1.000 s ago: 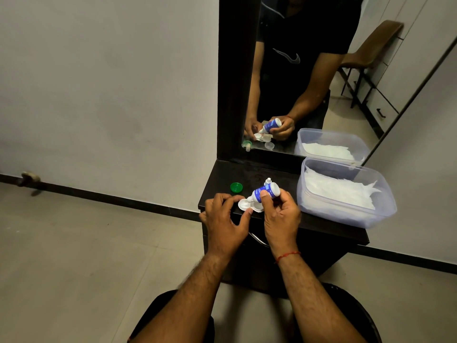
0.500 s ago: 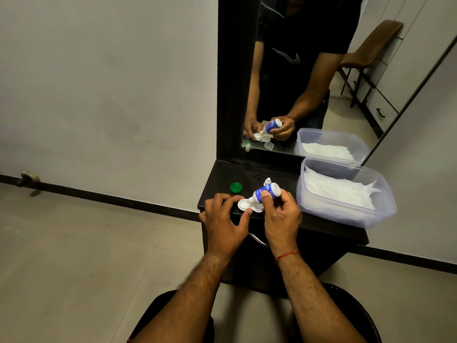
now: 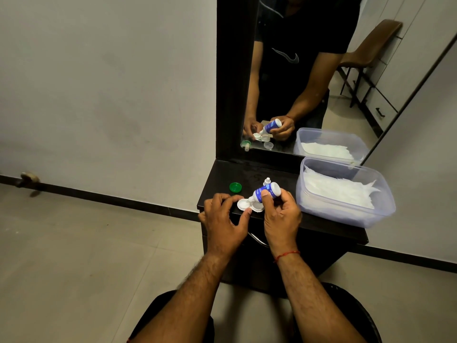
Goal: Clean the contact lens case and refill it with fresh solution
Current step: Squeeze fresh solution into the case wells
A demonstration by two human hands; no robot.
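Note:
The white contact lens case [image 3: 243, 204] lies open on the dark dresser top [image 3: 249, 174]. My left hand [image 3: 223, 221] pinches its left end between thumb and fingers. My right hand [image 3: 279, 217] grips the small blue-and-white solution bottle [image 3: 267, 191], tipped down to the left with its nozzle over the left well of the case. A green cap [image 3: 235, 187] lies to the left on the dresser, and a small white bottle cap [image 3: 267, 180] stands just behind the bottle.
A clear plastic tub [image 3: 346, 214] holding white tissues sits at the right end of the dresser. A mirror [image 3: 309, 70] behind it reflects my hands and a chair. A metal drawer handle [image 3: 257, 240] shows below my hands.
Almost nothing has moved; both hands hold the same pose, with the bottle still tipped over the case.

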